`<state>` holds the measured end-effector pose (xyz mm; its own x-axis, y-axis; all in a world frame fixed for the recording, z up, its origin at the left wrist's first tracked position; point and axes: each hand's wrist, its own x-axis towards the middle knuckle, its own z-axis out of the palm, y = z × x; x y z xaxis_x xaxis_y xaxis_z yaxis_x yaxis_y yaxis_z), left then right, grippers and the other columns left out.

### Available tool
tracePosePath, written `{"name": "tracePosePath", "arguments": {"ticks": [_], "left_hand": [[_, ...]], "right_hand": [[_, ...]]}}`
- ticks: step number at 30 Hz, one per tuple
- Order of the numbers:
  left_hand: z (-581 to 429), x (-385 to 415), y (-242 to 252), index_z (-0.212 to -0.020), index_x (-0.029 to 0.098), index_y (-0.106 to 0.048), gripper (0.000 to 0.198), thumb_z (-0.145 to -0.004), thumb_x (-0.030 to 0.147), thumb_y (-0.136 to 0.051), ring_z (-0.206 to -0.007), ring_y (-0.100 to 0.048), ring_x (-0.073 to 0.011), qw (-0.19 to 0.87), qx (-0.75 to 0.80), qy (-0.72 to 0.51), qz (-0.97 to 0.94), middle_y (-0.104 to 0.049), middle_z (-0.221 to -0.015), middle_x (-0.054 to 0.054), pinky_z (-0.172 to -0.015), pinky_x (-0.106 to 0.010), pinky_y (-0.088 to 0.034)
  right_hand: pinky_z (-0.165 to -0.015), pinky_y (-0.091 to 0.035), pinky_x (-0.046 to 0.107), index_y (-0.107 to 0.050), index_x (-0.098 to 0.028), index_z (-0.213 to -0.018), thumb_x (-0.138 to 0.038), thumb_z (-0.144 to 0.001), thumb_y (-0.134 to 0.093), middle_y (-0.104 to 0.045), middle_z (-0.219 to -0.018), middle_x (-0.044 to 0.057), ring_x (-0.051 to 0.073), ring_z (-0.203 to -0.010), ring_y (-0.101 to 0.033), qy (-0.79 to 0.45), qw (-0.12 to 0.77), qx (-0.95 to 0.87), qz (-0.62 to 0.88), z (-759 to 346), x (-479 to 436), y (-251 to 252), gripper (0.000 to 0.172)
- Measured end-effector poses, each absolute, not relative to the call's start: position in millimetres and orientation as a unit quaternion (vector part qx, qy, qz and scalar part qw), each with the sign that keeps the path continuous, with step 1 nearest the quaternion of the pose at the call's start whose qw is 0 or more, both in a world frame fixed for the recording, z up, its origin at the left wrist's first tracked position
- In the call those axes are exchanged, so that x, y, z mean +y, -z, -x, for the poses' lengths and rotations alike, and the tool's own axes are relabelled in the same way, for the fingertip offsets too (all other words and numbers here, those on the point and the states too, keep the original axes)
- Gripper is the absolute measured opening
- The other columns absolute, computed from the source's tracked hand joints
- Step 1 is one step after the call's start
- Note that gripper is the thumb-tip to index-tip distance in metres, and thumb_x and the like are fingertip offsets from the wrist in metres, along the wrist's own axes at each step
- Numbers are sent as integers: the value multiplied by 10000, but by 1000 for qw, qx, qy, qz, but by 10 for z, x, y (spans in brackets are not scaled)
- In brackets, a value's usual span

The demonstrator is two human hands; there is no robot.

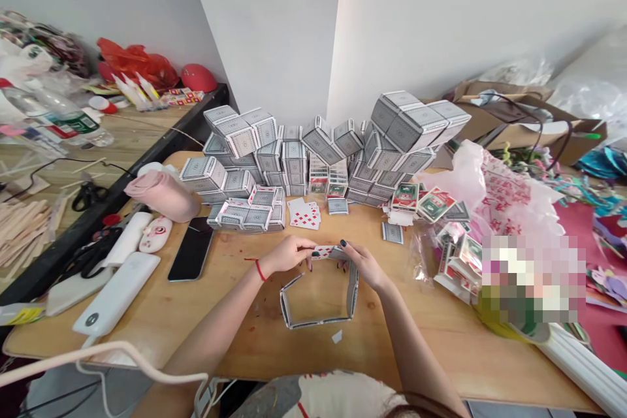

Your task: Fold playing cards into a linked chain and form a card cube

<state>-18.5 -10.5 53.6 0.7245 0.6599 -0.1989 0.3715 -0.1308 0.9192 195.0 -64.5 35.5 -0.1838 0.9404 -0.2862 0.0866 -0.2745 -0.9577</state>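
My left hand (294, 253) pinches the left end of a playing card (323, 252) showing red diamonds. At the card's right end my right hand (363, 262) is closed, thumb on top and fingertips partly hidden behind, where the card meets a ring of folded cards (353, 294). This ring stands on edge on the table below my hands, with a gap at its upper left. Just beyond my hands lie loose face-up playing cards (304, 214) and a small stack of cards (337, 206) with patterned backs.
Folded-card blocks (392, 163) are piled along the back. A black phone (192, 248), a white power bank (116, 292) and a pink roll (161, 194) lie left. Card boxes (435, 204) and a plastic bag (509, 196) crowd the right. A paper scrap (337, 337) lies in front.
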Motion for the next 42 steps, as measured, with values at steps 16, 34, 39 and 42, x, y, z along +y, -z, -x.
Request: {"name": "tracePosePath", "arguments": {"ticks": [16,34,39,42], "left_hand": [[51,-31,-349,-1068,165,-600,466,-616,211,-704,-673,-579,-125,748,267,-186,-578,-644,-873,-56,-594,-242,-468],[-155,-13,-304,-590,117,-612,203,-610,290,-718,-590,-506,-85,591,318,-270,-691,-551,-615,13,-585,-209,-398],[-187,-18,-255,-612,103,-582,283,-650,367,-676,-420,-467,-51,649,337,-259,-631,-538,-564,24,-421,-180,-339],[-209,-41,-233,-625,114,-544,299,-666,389,-654,-365,-448,-50,667,348,-253,-608,-518,-510,44,-369,-171,-294]], "right_hand": [[-490,-300,252,-512,-182,-685,-584,-726,-495,-494,-527,-26,114,-482,-415,-603,414,-431,528,-1912,-588,-319,404],[-507,-319,260,-536,-195,-668,-593,-725,-481,-489,-542,-25,123,-512,-415,-617,405,-431,520,-1747,-628,-341,406],[-457,-314,265,-584,-192,-735,-670,-744,-367,-515,-517,-3,123,-450,-421,-648,389,-411,510,-1662,-680,-354,525],[-440,-316,257,-563,-196,-807,-697,-723,-371,-551,-559,6,112,-431,-421,-662,392,-410,490,-1611,-702,-342,543]]}}
